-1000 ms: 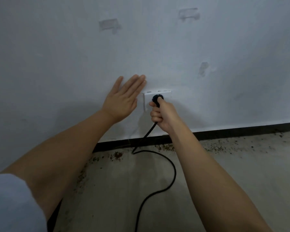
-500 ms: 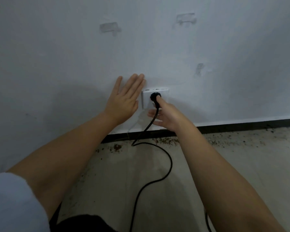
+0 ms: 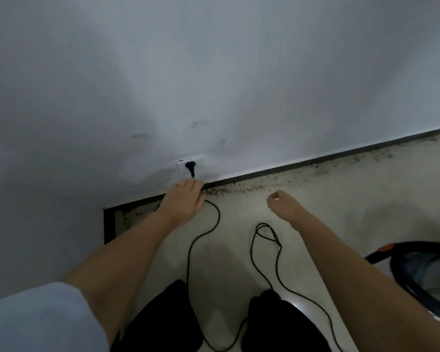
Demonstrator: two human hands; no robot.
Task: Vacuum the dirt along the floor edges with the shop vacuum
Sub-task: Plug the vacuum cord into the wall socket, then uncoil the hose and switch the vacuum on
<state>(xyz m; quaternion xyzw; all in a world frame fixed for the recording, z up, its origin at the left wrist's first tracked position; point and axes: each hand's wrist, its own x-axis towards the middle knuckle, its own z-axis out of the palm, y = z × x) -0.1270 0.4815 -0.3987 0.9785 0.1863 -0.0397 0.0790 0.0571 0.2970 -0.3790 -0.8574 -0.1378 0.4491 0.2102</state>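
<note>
The pale grey plastered wall (image 3: 214, 72) fills the upper part of the view, and the white wall socket (image 3: 190, 162) sits low on it. Below the socket spreads the light, smooth floor (image 3: 341, 204), met along the wall's foot by a thin black skirting strip (image 3: 315, 162). Far to the right of the socket and nearer the person, the dark rounded shop vacuum (image 3: 422, 273), with a small orange part on its top, is cut off by the edge of the view. Two black shoes (image 3: 277, 323) stand on the floor well below the socket. The thin black power cord (image 3: 203, 235) hangs from the socket's round black plug (image 3: 190, 165), passes behind the left hand, loops across the floor between the shoes and curls up again in a narrow loop to the right. Brown crumbly dirt (image 3: 234, 189) lies in a band along the skirting, starting just below and right of the socket and thinning out toward the far right. The left hand (image 3: 184, 201) reaches out just below the socket, fingers straight and together, its grip open and holding nothing. The right hand (image 3: 281, 200), further right of the socket and over bare floor, is loosely curled with nothing in its grip.
</note>
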